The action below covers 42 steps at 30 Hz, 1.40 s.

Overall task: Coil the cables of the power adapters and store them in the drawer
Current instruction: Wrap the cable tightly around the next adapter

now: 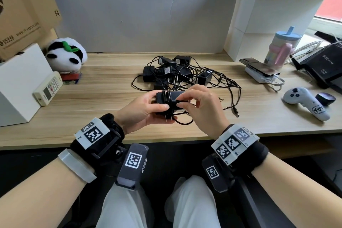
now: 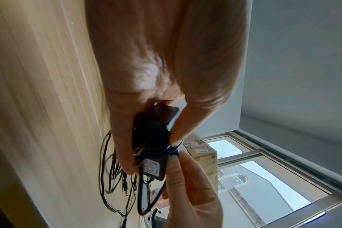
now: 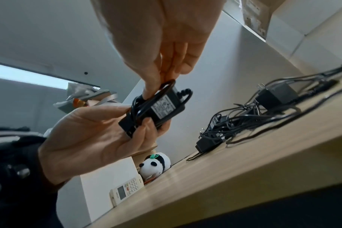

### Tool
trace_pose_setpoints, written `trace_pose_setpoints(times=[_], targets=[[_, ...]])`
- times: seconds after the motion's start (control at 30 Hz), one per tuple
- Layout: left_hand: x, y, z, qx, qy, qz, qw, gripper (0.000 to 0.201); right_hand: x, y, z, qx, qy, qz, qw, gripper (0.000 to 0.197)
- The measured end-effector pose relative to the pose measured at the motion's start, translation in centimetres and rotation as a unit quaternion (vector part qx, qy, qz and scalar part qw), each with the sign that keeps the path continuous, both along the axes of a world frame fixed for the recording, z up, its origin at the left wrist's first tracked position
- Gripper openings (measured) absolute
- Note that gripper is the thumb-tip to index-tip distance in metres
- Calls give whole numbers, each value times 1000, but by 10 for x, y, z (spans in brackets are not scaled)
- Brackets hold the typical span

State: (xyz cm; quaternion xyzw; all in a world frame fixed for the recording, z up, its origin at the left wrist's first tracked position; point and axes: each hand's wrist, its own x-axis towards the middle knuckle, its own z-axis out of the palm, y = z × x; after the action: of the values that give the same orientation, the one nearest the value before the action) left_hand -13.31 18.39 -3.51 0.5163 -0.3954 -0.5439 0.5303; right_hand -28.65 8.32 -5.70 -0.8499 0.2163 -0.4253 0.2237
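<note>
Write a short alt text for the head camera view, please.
Left hand holds a black power adapter above a wooden desk while the right hand pinches its cable, wound around it. Behind lies a tangled pile of adapters.

Wooden desk [image 1: 103, 98] against a grey partition wall [image 1: 140, 9]. At far left: cardboard box [image 1: 24, 11] printed with "95338", set above a white box [image 1: 20, 83]. Leaning on the white box: white remote control [image 1: 48, 88] with keypad and small display. Behind the remote: plush panda [image 1: 66, 53] with green leaf on top, sitting over a red item too hidden to identify. At right: stacked white boxes [image 1: 266, 24]; pastel drinking cup [image 1: 282, 47] with blue lid and pink handle; phone [image 1: 260, 66] lying on a white power bank [image 1: 259, 77]; white game controller [image 1: 305, 102]; black router [image 1: 325, 68]. Window [image 2: 273, 182] visible in left wrist view.
</note>
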Motion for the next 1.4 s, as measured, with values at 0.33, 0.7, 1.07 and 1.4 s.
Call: trace_pose_setpoints(times=[0.33, 0.7, 1.07, 1.4], targets=[[-4, -1, 4, 18, 0, -10, 1000, 31, -3, 0, -3, 94, -30, 47, 994, 12], [-4, -11, 14, 9, -48, 6, 999, 29, -6, -2, 8, 59, -9, 19, 998, 10], [-10, -15, 16, 23, -110, 41, 993, 29, 6, 8, 9, 126, -33, -43, 991, 8], [1, -4, 31, 47, -78, -22, 996, 29, 9, 9, 18, 143, -46, 10, 989, 15]])
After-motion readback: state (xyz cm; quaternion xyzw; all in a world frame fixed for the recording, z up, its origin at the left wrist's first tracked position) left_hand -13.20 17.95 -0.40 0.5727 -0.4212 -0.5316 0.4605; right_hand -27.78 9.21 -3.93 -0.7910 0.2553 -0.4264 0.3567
